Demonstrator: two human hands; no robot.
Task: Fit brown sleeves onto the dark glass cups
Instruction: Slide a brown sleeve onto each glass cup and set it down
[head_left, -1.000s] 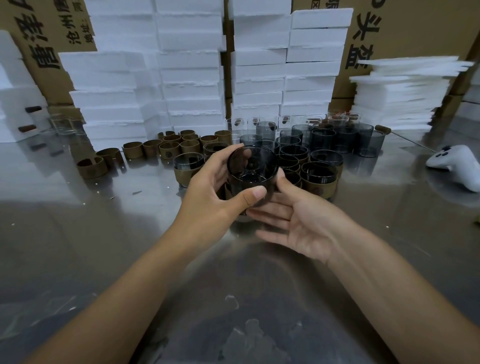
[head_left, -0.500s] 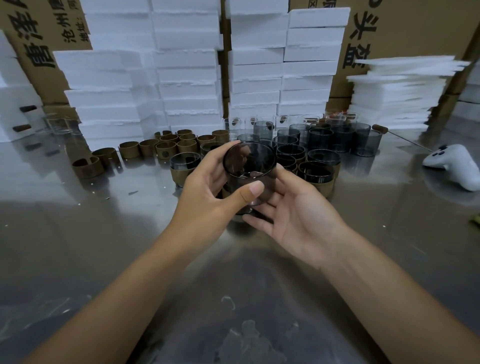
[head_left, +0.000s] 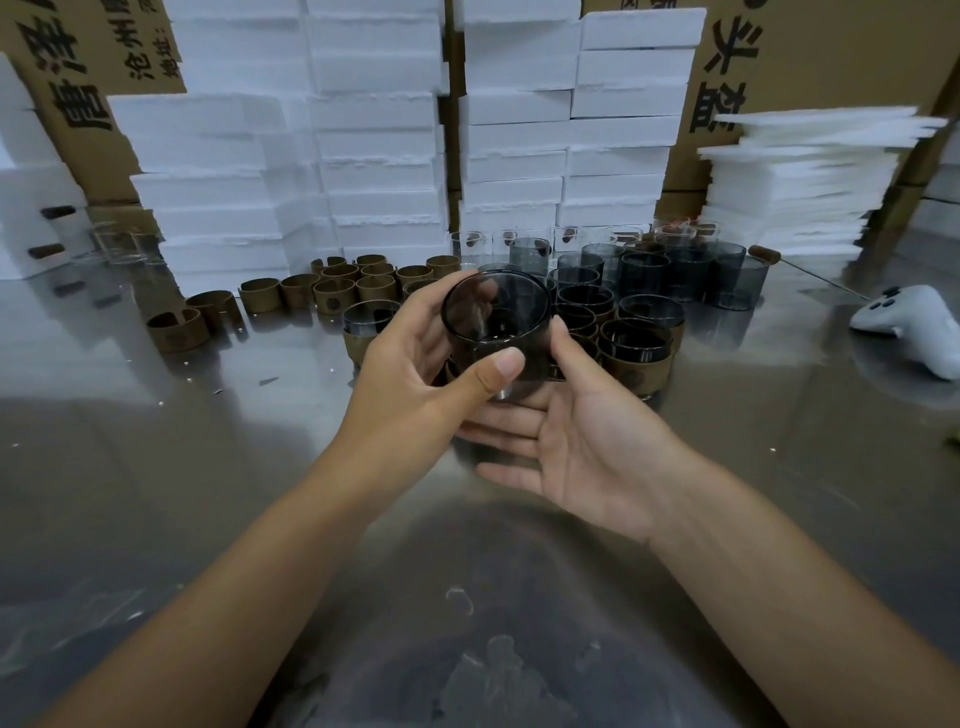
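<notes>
A reflective grey steel table top (head_left: 156, 493) is strewn with a few pale crumbs. Open brown band-shaped sleeves (head_left: 337, 291) are grouped left of centre. Sleeved dark round glass cups (head_left: 636, 348) are clustered to their right, with bare smoky dark glass cups (head_left: 691, 270) ranked behind. Stacked white foam blocks (head_left: 374, 156) are set along the back and thin white foam sheets (head_left: 800, 176) are piled at the right. A white plastic controller (head_left: 909, 322) is laid near the right edge.
</notes>
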